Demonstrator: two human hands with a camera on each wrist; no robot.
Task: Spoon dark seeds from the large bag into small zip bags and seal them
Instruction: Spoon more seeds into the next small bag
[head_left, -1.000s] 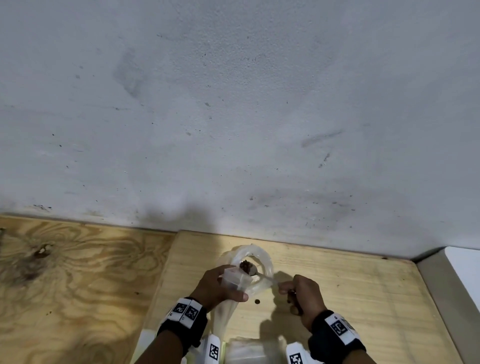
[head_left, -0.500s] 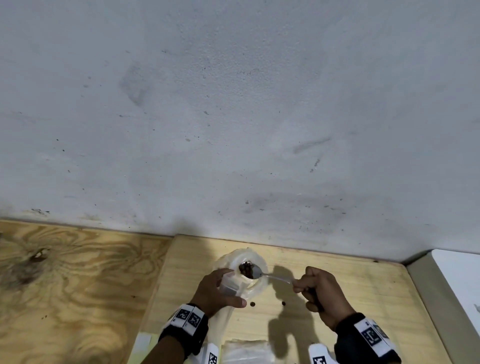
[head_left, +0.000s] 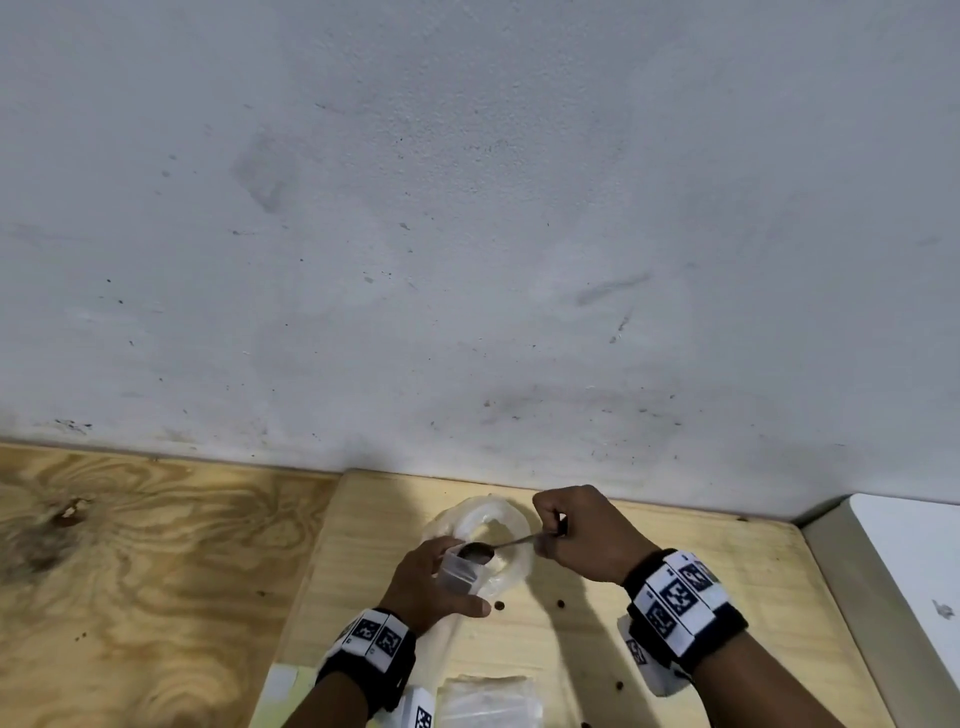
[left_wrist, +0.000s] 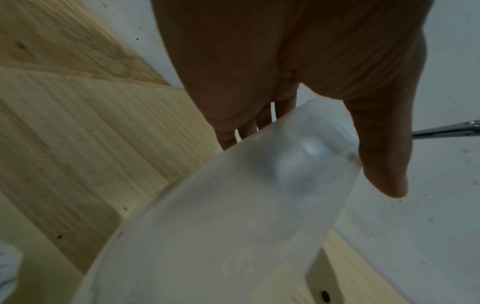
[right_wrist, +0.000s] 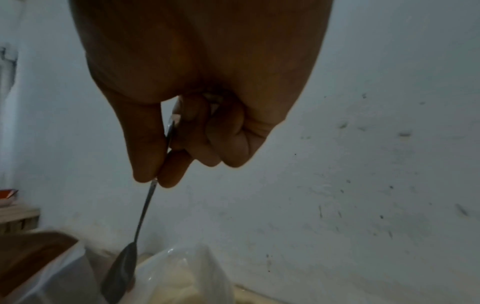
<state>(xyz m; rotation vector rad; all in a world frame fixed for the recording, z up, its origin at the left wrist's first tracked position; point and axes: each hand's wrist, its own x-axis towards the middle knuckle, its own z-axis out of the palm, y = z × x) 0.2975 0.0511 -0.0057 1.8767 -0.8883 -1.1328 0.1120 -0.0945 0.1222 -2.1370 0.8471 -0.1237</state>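
Progress: filling in hand; sealing not yet done.
Left hand (head_left: 434, 584): grip clasps small zip bag (head_left: 458, 571), mouth held open.
Large bag (head_left: 511, 551): on the counter (head_left: 597, 649), just behind both grips.
Spoon (head_left: 480, 552): bowl at the zip bag's mouth.
Right hand (head_left: 587, 535): grip pinches the spoon handle.
Loose seeds (head_left: 498, 606): beside the left grip.

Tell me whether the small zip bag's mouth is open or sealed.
Open. The left hand holds the small zip bag with its mouth spread, and the spoon held by the right hand sits at the opening.
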